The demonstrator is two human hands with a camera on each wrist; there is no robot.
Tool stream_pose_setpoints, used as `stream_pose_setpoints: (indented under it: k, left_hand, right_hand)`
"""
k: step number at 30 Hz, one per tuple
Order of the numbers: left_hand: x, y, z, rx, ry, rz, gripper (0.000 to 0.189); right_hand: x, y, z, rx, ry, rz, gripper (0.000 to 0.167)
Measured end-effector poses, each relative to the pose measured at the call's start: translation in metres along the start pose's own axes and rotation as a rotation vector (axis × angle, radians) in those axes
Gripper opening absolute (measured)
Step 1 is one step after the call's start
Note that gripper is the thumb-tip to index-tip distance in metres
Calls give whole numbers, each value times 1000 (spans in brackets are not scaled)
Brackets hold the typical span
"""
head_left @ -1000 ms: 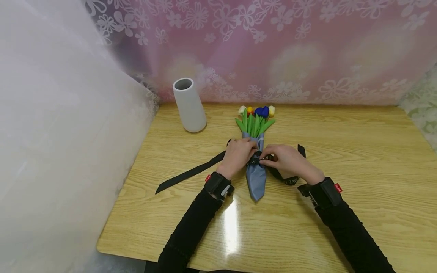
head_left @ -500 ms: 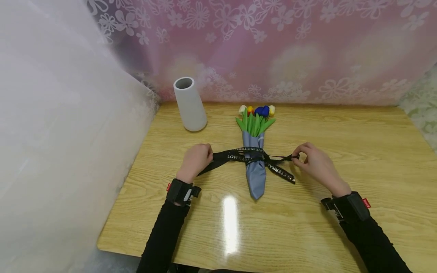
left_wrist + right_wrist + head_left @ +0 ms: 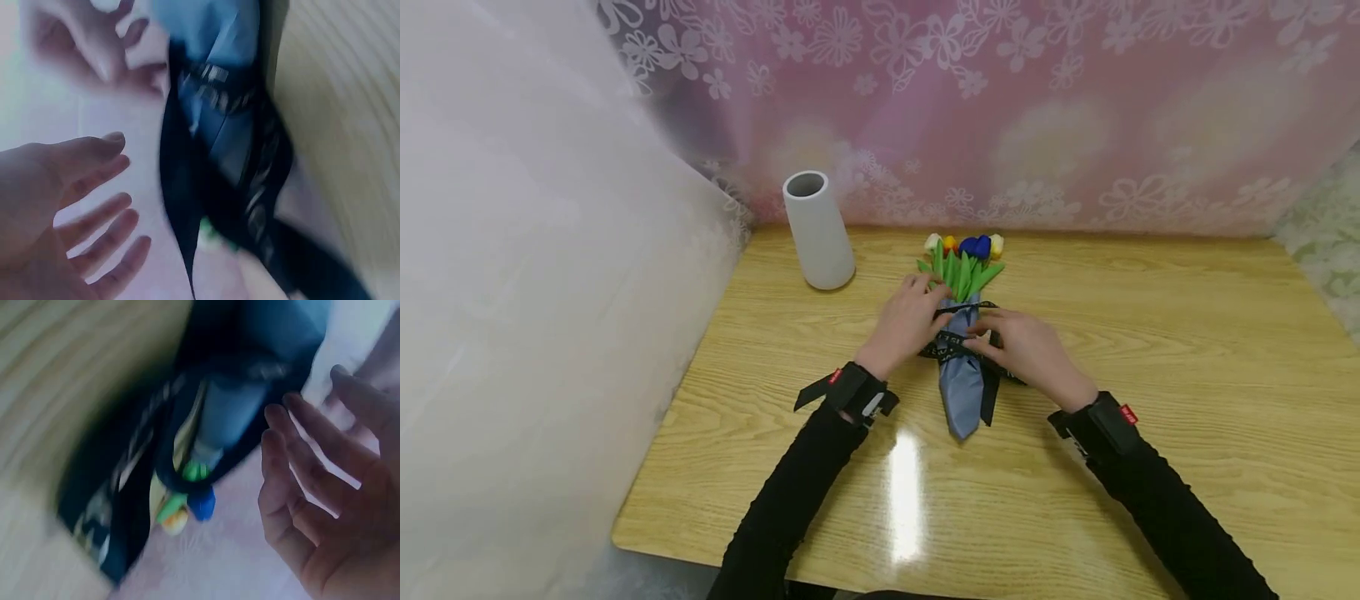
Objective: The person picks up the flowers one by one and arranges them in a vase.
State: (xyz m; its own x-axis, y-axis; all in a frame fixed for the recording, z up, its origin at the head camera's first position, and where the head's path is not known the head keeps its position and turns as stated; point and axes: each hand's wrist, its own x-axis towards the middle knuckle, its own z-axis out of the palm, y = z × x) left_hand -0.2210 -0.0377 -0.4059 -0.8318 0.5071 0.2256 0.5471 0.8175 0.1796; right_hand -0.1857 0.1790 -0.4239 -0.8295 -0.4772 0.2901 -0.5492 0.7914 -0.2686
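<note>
A bouquet of tulips (image 3: 976, 247) with green leaves lies on the table in a blue-grey wrap (image 3: 962, 392). Round the wrap runs a black ribbon (image 3: 951, 346) with pale lettering, its loops and tails loose. Over the bouquet's left side is my left hand (image 3: 906, 321); in the left wrist view its fingers (image 3: 106, 219) are spread and hold nothing, apart from the ribbon. My right hand (image 3: 1026, 346) is on the right side, fingers loosely bent beside the ribbon. In the right wrist view its fingertips (image 3: 275, 419) are near the ribbon; whether they touch it I cannot tell.
A white vase (image 3: 820, 237) stands upright at the back left of the wooden table (image 3: 1187, 350). Pink flowered cloth (image 3: 1075, 125) hangs behind the table, and white sheeting (image 3: 550, 250) is on the left.
Half a second ago both hands were apart, pulling the ribbon out sideways. Now they are back together over the wrap, and the ribbon hangs looser, with one tail lying down the wrap's right side.
</note>
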Motion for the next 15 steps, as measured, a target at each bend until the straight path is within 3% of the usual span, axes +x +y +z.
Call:
stream_pose_setpoints:
  k: [3,7,10,15]
  left_hand:
    - [16,12,14,63,-71,36,41]
    - [18,14,26,48,-122,16,30]
    - [10,8,26,-15,-85,-3,17]
    - [-16,-17,7,-69,23,-61,13]
  right_hand:
    - [8,-8,11,-57,-45,17,25]
    - [5,-11,14,-25,-47,44,12]
    - [-2,-6,9,5,-40,83,5]
    - [-27,17,-12,31,-13,195,4]
